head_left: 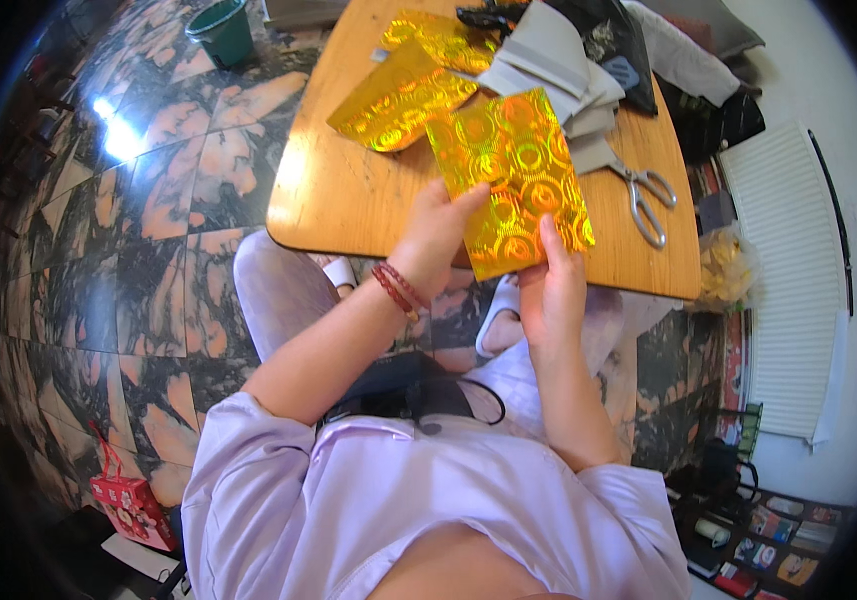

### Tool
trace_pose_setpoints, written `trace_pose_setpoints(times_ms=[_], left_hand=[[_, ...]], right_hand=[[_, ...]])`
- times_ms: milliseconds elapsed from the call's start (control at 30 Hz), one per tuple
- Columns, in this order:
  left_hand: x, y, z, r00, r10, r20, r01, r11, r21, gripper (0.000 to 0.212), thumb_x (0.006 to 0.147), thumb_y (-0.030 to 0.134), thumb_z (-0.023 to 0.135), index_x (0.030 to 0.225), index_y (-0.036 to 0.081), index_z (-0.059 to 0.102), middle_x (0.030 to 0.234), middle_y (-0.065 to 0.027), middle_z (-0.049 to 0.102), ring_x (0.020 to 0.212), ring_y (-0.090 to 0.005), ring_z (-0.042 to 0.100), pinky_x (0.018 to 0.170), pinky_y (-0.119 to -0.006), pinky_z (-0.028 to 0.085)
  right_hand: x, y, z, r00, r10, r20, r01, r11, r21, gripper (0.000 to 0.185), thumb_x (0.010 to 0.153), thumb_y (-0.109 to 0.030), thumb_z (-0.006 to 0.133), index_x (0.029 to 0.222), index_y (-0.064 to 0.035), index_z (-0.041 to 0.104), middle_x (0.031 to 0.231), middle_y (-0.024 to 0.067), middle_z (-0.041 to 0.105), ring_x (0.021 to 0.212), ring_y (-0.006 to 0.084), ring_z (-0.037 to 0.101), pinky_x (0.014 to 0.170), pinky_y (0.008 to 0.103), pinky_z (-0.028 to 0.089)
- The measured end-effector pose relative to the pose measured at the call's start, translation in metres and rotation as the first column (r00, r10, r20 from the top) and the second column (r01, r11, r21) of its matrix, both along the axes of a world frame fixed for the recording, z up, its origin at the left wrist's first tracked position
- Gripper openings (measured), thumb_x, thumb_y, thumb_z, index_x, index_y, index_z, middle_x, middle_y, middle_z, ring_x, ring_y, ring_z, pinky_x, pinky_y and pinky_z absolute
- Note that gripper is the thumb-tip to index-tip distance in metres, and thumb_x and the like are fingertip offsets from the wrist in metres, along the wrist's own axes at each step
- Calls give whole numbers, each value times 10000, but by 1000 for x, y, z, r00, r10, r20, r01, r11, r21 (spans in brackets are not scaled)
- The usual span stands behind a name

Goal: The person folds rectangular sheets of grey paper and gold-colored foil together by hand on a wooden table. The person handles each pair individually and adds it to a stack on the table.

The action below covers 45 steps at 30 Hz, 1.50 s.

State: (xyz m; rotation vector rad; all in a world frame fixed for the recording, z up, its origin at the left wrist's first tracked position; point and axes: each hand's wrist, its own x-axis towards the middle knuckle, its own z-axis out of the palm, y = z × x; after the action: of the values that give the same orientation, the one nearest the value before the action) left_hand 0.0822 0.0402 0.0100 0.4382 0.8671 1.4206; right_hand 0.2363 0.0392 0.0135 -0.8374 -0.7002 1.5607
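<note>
A sheet of gold holographic paper [515, 161] with a pattern of circles is held up above the near edge of the table. My left hand [436, 232] grips its left side, thumb lying on top. My right hand [554, 281] pinches the lower right edge, its thumb also on the face; the other fingers are hidden behind. A second gold sheet [398, 94] lies on the wood to the left, one edge lifted. Farther back is more gold paper [440, 37]. Scissors [646, 199] with silver handles rest at the right, their blades partly hidden by grey-white paper pieces.
The wooden table [353, 202] has rounded corners. Stacked grey-white paper pieces [541, 56] and a black plastic bag [623, 45] occupy its far right. A green bin [222, 34] stands on the marble floor [151, 292]. At the right is a white radiator [785, 277]; a red gift bag [132, 510] sits lower left.
</note>
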Motion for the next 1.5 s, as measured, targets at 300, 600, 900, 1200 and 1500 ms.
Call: trace_pose_setpoints(times_ms=[300,600,900,1200,1500], left_hand=[[-5,6,-7,1000,-29,-9,30,998,47,322,1151,165,595,1436,15,604,1347,-106,735,1177,-217,750,997,-405,644],[-2,4,0,1000,-7,-19,8,998,62,318,1155,161,587,1436,12,605,1362,-108,728,1199,-226,743,1016,-416,634],[-15,13,18,990,112,-90,-108,993,47,432,1131,234,649,1476,-12,565,1432,-151,674,1315,-227,663,1100,-378,567],[-81,-27,-10,583,472,-661,-192,871,453,460,1069,222,720,1463,28,582,1357,-135,701,1236,-283,686,1070,-373,549],[-60,-89,-15,22,449,-893,486,776,402,551,839,86,858,1357,68,672,1327,-144,721,1197,-363,697,1041,-460,569]], right_hand=[[4,0,7,996,49,-79,-52,998,-34,430,1145,-273,633,1498,-31,590,1435,90,691,1288,219,680,1111,410,539],[8,-2,0,998,69,2,-69,997,25,483,1139,-287,638,1554,-62,541,1497,98,655,1327,238,660,1155,432,517],[31,4,30,436,-688,579,84,672,736,295,1116,-181,666,1296,33,762,1278,118,791,1135,182,761,972,347,594],[11,-23,-24,-69,-813,578,-790,398,466,445,960,-45,627,1389,22,727,1438,214,710,1303,337,705,1002,427,566],[-11,-42,-8,-147,-805,575,-811,431,396,409,944,-110,697,1332,7,754,1326,207,741,1186,301,729,915,382,570]])
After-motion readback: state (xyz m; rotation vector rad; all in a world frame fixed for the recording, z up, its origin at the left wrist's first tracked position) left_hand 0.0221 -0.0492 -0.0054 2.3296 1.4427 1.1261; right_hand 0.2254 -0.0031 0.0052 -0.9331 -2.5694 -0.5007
